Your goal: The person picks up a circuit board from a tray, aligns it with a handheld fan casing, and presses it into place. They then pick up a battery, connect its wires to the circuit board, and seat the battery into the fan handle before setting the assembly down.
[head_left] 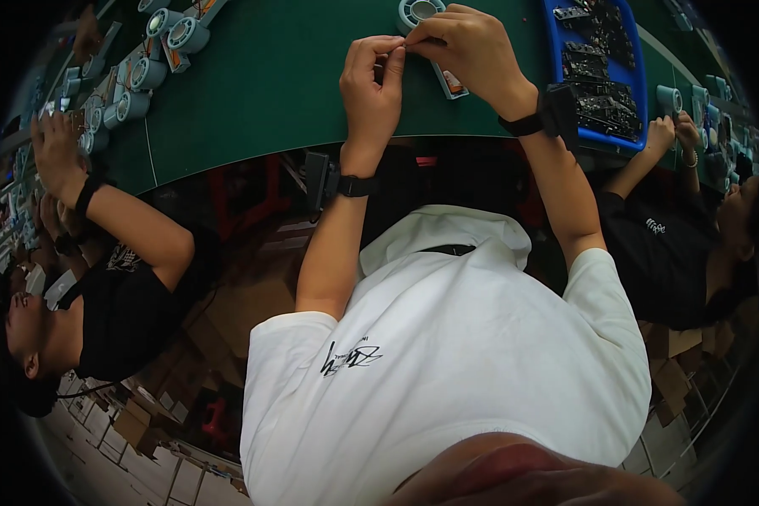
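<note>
Above the green table, my left hand [373, 88] and my right hand [472, 57] meet fingertip to fingertip. Both are closed in a pinch, and whatever lies between the fingers is too small to make out. Just behind them on the table is a light-blue device with a round, fan-like head [420, 10]. Its pale handle [449, 83] shows below my right hand, with an orange and white patch inside; my right hand covers the part between. A dark box-like device is strapped to each of my wrists.
To the right, a blue tray [555, 52] holds many small black parts [597, 67]. Several light-blue round-headed devices [148, 74] with orange wires lie at the left. Co-workers sit on both sides, one raised hand [59, 156] at left, another person's hands [673, 135] at right.
</note>
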`<state>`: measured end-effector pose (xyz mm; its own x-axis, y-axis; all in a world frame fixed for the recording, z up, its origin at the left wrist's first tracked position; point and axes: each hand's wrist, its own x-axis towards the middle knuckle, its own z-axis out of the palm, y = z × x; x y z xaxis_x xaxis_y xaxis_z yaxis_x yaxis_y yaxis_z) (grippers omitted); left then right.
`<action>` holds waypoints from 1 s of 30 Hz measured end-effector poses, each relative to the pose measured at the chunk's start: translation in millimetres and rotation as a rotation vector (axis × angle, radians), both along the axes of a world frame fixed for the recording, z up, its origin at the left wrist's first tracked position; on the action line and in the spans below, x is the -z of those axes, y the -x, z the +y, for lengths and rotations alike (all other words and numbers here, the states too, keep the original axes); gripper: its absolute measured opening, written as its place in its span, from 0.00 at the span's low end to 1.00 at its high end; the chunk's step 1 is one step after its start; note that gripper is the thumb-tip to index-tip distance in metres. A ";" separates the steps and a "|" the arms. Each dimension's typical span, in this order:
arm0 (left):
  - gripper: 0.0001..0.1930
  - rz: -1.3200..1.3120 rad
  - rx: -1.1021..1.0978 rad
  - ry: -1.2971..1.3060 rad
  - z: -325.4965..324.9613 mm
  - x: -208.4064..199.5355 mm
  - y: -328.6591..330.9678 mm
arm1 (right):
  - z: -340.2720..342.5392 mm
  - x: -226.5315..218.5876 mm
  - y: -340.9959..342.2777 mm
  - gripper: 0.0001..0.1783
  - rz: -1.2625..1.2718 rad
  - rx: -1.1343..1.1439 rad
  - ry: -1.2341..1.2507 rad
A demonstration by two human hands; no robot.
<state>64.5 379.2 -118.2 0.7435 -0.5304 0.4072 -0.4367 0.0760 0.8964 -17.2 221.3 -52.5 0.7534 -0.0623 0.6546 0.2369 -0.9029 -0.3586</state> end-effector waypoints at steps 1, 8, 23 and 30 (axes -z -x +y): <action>0.05 -0.002 -0.002 0.006 0.8 -0.4 -0.2 | 3.9 -8.3 3.2 0.05 0.144 0.033 -0.032; 0.06 -0.091 0.041 -0.065 -2.9 -6.1 1.4 | -9.0 0.7 19.3 0.06 0.194 0.086 -0.091; 0.07 -0.038 -0.138 -0.101 -16.8 -8.6 15.8 | -7.1 41.0 27.4 0.11 0.009 0.281 -0.065; 0.06 -0.043 -0.169 -0.080 -19.8 -7.0 16.4 | 14.3 44.5 28.4 0.11 -0.001 0.385 0.066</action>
